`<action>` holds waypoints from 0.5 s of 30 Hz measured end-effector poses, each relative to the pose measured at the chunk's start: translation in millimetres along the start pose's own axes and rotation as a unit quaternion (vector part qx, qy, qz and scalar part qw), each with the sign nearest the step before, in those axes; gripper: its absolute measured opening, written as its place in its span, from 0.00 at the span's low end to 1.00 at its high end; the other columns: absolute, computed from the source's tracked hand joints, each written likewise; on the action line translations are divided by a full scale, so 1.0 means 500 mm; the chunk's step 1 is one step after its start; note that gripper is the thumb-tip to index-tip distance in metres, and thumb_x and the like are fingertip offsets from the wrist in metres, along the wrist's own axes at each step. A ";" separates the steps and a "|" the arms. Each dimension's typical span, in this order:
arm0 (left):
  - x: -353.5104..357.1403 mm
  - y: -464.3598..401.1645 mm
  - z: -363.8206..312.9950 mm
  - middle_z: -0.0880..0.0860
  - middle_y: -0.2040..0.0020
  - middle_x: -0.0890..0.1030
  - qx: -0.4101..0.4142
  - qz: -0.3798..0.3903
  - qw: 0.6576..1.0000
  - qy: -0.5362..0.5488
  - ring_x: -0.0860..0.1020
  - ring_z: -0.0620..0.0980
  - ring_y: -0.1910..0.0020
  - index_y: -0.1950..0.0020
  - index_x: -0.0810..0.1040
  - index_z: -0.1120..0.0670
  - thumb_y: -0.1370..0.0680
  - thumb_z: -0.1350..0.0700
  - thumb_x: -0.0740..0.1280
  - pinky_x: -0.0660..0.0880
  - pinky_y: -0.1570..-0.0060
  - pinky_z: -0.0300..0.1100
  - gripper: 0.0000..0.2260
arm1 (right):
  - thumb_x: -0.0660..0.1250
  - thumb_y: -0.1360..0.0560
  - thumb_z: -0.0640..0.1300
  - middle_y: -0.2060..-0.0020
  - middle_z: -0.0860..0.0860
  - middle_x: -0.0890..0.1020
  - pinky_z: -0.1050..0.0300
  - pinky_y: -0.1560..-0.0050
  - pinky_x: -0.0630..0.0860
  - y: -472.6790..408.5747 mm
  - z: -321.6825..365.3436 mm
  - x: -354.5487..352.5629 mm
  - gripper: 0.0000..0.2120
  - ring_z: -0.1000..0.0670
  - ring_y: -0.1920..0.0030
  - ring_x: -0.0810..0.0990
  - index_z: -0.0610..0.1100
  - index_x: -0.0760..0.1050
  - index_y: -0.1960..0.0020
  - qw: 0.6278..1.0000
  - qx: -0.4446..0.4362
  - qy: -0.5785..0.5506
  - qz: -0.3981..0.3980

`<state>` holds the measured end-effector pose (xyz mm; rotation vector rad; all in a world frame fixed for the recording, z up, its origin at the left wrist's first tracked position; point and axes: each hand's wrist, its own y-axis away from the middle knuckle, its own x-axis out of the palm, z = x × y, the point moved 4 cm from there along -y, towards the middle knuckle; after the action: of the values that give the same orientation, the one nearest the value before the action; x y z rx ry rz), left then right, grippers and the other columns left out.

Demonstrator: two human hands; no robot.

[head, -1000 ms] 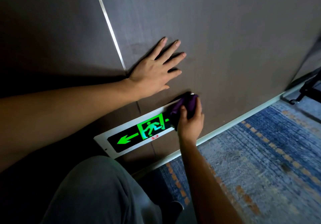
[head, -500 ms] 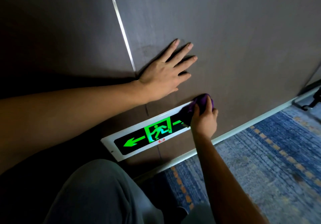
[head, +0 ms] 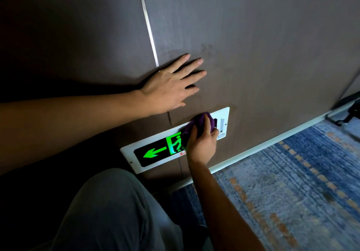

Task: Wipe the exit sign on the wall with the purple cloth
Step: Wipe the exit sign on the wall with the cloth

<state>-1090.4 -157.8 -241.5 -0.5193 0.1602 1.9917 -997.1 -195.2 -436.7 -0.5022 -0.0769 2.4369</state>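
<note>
Head view — right hand [head: 201,145] grips purple cloth [head: 200,123] on exit sign [head: 155,151]; left hand [head: 171,87] flat.

Dark grey-brown wall panels [head: 263,46] fill the view above and beyond both hands, split by a thin metal strip [head: 149,30] running up from beside the left hand. A pale skirting board [head: 272,145] lies right of the right hand. Below it spreads blue carpet [head: 292,192] with orange dashes. Farther right sits a black object [head: 350,112], perhaps a stand's base. Light is dim.
</note>
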 end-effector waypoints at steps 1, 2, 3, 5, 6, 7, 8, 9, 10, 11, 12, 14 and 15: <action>0.001 0.018 0.001 0.56 0.14 0.57 -0.003 0.004 1.000 -0.001 0.51 0.66 0.15 0.22 0.72 0.47 0.19 0.37 0.65 0.47 0.18 0.66 0.28 | 0.65 0.19 0.52 0.39 0.42 0.75 0.46 0.49 0.78 0.013 0.006 0.005 0.24 0.38 0.45 0.80 0.52 0.70 0.24 1.000 0.000 -0.010 0.002; 0.002 0.037 0.004 0.56 0.14 0.57 -0.006 0.008 1.000 -0.002 0.51 0.66 0.15 0.22 0.72 0.46 0.20 0.37 0.65 0.47 0.18 0.67 0.28 | 0.65 0.19 0.52 0.39 0.42 0.75 0.47 0.49 0.79 0.025 0.012 0.009 0.24 0.38 0.45 0.80 0.52 0.70 0.24 1.000 -0.002 -0.012 0.008; 0.001 0.056 0.009 0.56 0.14 0.57 -0.008 0.008 1.000 -0.001 0.51 0.66 0.15 0.22 0.72 0.46 0.20 0.37 0.66 0.47 0.18 0.68 0.28 | 0.65 0.19 0.53 0.39 0.42 0.75 0.47 0.49 0.79 0.035 0.018 0.014 0.24 0.38 0.45 0.80 0.52 0.70 0.24 1.000 -0.007 -0.006 0.017; -0.007 0.089 0.018 0.56 0.14 0.58 -0.011 -0.003 1.000 0.011 0.51 0.66 0.15 0.21 0.72 0.47 0.21 0.36 0.67 0.47 0.18 0.68 0.30 | 0.67 0.20 0.53 0.39 0.41 0.76 0.46 0.49 0.79 0.052 0.016 0.020 0.24 0.36 0.45 0.80 0.52 0.71 0.25 0.999 -0.018 0.009 0.035; -0.007 0.103 0.020 0.56 0.14 0.58 -0.015 -0.001 1.000 0.013 0.51 0.66 0.15 0.21 0.71 0.47 0.22 0.36 0.68 0.46 0.19 0.68 0.32 | 0.68 0.21 0.52 0.39 0.41 0.76 0.46 0.49 0.78 0.053 0.013 0.019 0.24 0.35 0.45 0.81 0.53 0.72 0.26 0.999 -0.021 0.004 0.043; -0.006 0.115 0.021 0.57 0.14 0.57 -0.019 0.009 1.000 0.009 0.51 0.66 0.15 0.20 0.71 0.47 0.23 0.35 0.69 0.46 0.18 0.67 0.33 | 0.69 0.22 0.52 0.39 0.41 0.76 0.47 0.49 0.78 0.048 0.011 0.017 0.24 0.35 0.44 0.81 0.54 0.73 0.27 0.998 -0.020 -0.012 0.052; -0.005 0.122 0.018 0.57 0.14 0.56 -0.021 0.018 1.000 0.005 0.50 0.66 0.15 0.20 0.69 0.47 0.23 0.34 0.69 0.46 0.18 0.66 0.34 | 0.70 0.22 0.52 0.39 0.41 0.77 0.48 0.48 0.77 0.039 0.009 0.010 0.24 0.36 0.44 0.81 0.54 0.73 0.27 0.998 -0.012 -0.033 0.057; -0.002 0.125 0.014 0.57 0.14 0.55 -0.022 0.021 1.000 0.002 0.50 0.66 0.15 0.19 0.69 0.46 0.23 0.34 0.68 0.45 0.18 0.65 0.35 | 0.70 0.23 0.51 0.39 0.42 0.78 0.49 0.46 0.76 0.027 0.007 0.000 0.24 0.37 0.42 0.81 0.55 0.73 0.27 0.997 -0.005 -0.056 0.053; -0.001 0.125 0.010 0.57 0.14 0.55 -0.021 0.017 1.000 -0.001 0.50 0.66 0.15 0.19 0.68 0.46 0.23 0.34 0.68 0.46 0.18 0.65 0.35 | 0.70 0.23 0.50 0.37 0.43 0.78 0.51 0.43 0.75 0.013 0.006 -0.013 0.25 0.38 0.40 0.80 0.54 0.72 0.26 0.996 0.002 -0.079 0.040; -0.004 0.125 0.009 0.57 0.14 0.55 -0.021 0.007 1.000 -0.002 0.51 0.66 0.15 0.19 0.68 0.46 0.23 0.34 0.68 0.46 0.19 0.66 0.35 | 0.70 0.23 0.49 0.34 0.43 0.78 0.51 0.41 0.73 -0.002 0.006 -0.029 0.27 0.40 0.37 0.79 0.53 0.70 0.25 0.995 0.011 -0.099 0.023; -0.006 0.124 0.009 0.57 0.14 0.56 -0.022 -0.005 1.000 -0.002 0.52 0.67 0.15 0.20 0.69 0.46 0.23 0.34 0.68 0.47 0.19 0.66 0.34 | 0.69 0.22 0.49 0.32 0.44 0.77 0.52 0.37 0.72 -0.021 0.006 -0.045 0.29 0.41 0.34 0.77 0.52 0.68 0.23 0.993 0.026 -0.112 0.008; -0.004 0.126 0.011 0.58 0.14 0.57 -0.027 -0.024 0.999 0.002 0.53 0.67 0.16 0.21 0.71 0.47 0.23 0.34 0.69 0.49 0.18 0.66 0.34 | 0.69 0.21 0.49 0.30 0.42 0.76 0.50 0.34 0.70 -0.062 0.000 -0.068 0.32 0.40 0.31 0.75 0.52 0.63 0.20 0.992 0.065 -0.110 -0.005; 0.000 0.127 0.011 0.58 0.15 0.58 -0.029 -0.030 0.999 0.006 0.53 0.67 0.16 0.21 0.71 0.47 0.23 0.34 0.69 0.50 0.18 0.67 0.34 | 0.68 0.21 0.49 0.30 0.41 0.75 0.49 0.34 0.70 -0.080 -0.006 -0.076 0.32 0.38 0.31 0.75 0.52 0.62 0.20 0.992 0.080 -0.097 -0.007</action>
<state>-1147.9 -185.4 -243.6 -0.5658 0.0933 1.9393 -945.3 -186.9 -419.8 -0.1929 0.0345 2.4465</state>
